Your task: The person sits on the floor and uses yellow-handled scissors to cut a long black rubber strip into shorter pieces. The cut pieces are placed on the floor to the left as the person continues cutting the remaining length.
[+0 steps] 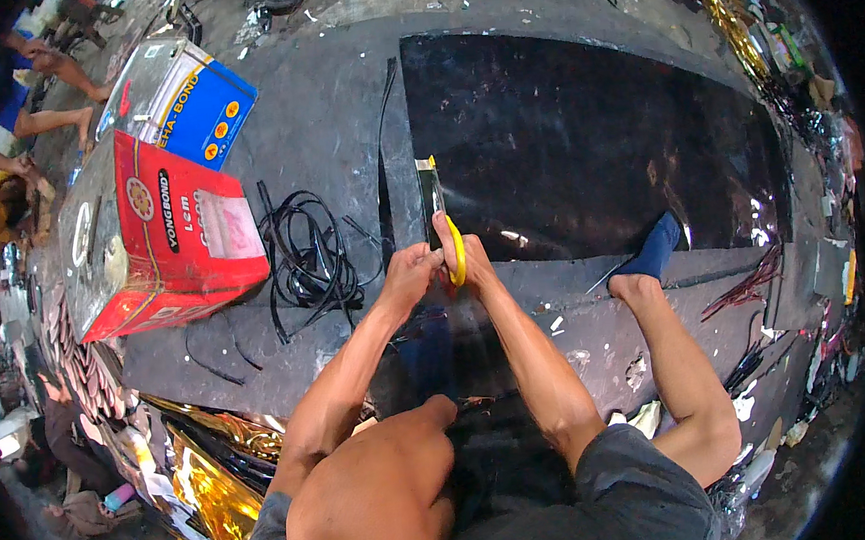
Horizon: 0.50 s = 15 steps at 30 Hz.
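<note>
My right hand [470,264] is closed around scissors with a yellow handle [457,253], its blades pointing away from me along the left edge of a black sheet [584,139]. Close beside it, my left hand [413,273] is closed in a pinch, thumb and fingers together near the sheet's near-left corner. It seems to grip a narrow black strip [431,205], though the fingers partly hide it. The sheet is large, shiny and flat on a grey mat. My foot in a dark blue sock [659,244] rests on the sheet's near edge.
To the left stand a red tin [179,228] and a blue, white and yellow tin [206,110]. A tangle of thin black strips [311,258] lies beside them. Gold foil sheets [212,486] are at the lower left. Other people's legs [56,121] show at the far left.
</note>
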Tool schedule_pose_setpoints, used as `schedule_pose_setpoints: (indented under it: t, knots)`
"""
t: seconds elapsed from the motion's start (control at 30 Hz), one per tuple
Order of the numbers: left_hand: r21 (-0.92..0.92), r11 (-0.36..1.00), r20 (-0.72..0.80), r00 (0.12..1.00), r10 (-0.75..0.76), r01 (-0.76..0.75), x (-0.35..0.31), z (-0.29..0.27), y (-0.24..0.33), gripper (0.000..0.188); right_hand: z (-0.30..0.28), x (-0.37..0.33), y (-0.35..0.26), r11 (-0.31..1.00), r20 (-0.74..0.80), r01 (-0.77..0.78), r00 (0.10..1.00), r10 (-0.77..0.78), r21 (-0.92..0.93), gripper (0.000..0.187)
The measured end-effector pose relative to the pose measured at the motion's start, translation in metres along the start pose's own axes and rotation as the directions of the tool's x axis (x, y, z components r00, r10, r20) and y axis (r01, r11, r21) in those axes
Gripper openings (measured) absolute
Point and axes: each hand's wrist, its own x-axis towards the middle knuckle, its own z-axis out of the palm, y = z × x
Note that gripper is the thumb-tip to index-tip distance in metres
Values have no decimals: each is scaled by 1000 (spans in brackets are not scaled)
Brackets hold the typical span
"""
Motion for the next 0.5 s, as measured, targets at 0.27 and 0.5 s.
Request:
schedule_pose_setpoints:
  t: [0.27,0.5]
  knots:
    - [-94,995,30,999,19,-16,-11,-2,9,30,-5,33,-51,985,-97,49,993,-65,-163,100]
    - [-35,999,8,999,41,-41,-25,-1,22,29,-12,82,-93,977,-145,175,971,-192,-121,103]
